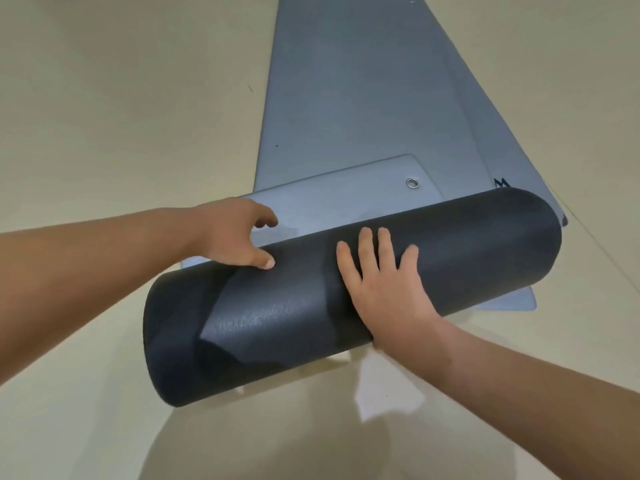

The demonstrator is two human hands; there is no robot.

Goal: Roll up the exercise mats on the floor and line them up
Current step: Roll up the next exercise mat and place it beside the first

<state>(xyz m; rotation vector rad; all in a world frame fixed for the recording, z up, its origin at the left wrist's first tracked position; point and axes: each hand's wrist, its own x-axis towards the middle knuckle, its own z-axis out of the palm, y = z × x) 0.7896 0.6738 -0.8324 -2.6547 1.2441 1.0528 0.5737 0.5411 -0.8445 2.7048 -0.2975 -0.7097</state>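
A: Where is the rolled mat (277, 317)?
B: Under the right hand (388, 289), fingers straight and spread; the left hand (228, 233) rests its thumb on it, fingers loosely curled beyond, above the flat mats (346, 98).

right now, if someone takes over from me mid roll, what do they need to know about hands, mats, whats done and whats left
Left hand: open, thumb on the dark roll, fingers loosely curled above the flat part ahead.
Right hand: open, palm flat on top of the roll.
Mats: the roll lies across the near end of a long grey mat. A short unrolled tail with a grommet lies just beyond it. Another flat mat shows along the right edge.
Done: one mat nearly rolled.
Left: roll in the tail, roll the flat mats, line up the rolls.
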